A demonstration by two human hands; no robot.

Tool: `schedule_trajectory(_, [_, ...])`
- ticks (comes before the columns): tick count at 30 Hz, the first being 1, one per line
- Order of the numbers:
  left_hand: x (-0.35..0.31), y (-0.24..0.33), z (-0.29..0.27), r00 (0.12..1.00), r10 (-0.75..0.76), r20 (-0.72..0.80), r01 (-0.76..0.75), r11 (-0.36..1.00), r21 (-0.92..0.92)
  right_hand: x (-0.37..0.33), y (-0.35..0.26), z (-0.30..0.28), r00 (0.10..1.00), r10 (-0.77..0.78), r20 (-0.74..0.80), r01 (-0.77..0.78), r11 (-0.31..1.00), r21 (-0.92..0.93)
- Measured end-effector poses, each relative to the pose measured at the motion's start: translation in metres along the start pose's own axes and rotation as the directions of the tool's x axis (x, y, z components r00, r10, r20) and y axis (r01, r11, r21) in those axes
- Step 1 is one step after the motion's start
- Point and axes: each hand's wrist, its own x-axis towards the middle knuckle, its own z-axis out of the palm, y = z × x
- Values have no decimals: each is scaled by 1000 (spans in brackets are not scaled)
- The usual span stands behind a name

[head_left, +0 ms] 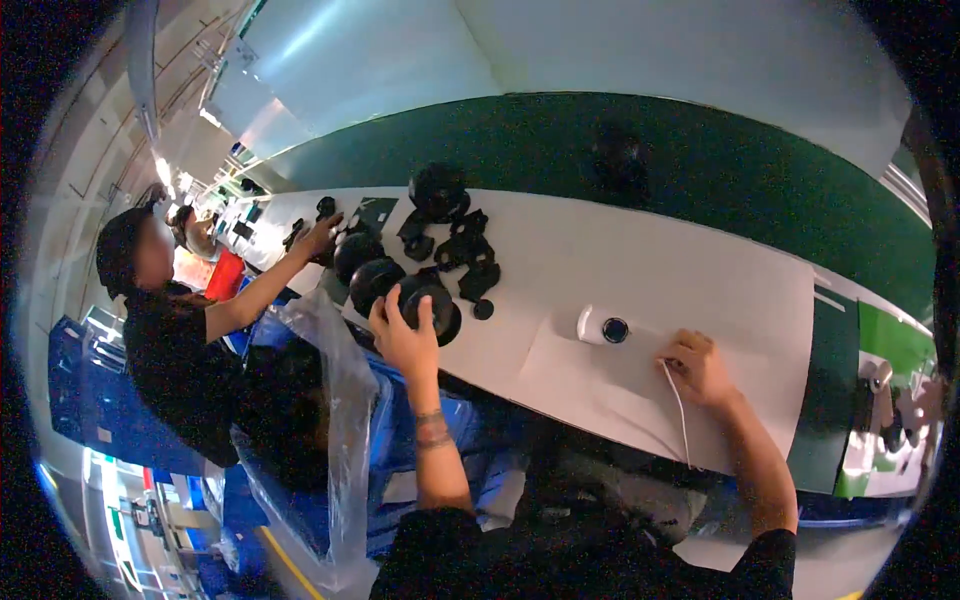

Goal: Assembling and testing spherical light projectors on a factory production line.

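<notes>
My left hand (pixel 408 345) is at the left part of the white tabletop, its thumb and fingers curled round the edge of a black round part (pixel 437 308). More black round parts (pixel 374 280) sit in a row just beyond it. Over the right part of the table my right hand (pixel 697 368) is closed, with a thin white strip (pixel 679 415) running from its fingers toward the near table edge. A small white round piece with a dark ring (pixel 615 330) lies left of this hand, against a curved white piece (pixel 585 323).
Several flat black pieces (pixel 470 250) and a black dome (pixel 438 190) lie farther back on the white table (pixel 740 270). At left a co-worker (pixel 175 330) reaches onto the table. A clear plastic bag (pixel 345 430) hangs over blue bins (pixel 440 440) below the edge.
</notes>
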Motion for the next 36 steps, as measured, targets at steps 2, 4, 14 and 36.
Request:
schedule_trajectory(2, [0,-6,9,995,-23,98,29,998,-60,-7,5,-2,998,24,-53,-24,1000,4])
schedule_trajectory(4, [-4,-18,20,992,-42,121,71,967,-246,-9,10,0,997,55,-58,-54,998,17])
schedule_trajectory(14, [-13,8,-16,993,104,62,-83,956,-281,-5,6,-17,978,129,-164,-99,979,178])
schedule_trajectory(36, [-57,263,99,231,906,354,490,206,-847,-78,-49,-18,559,697,-450,-152,619,770])
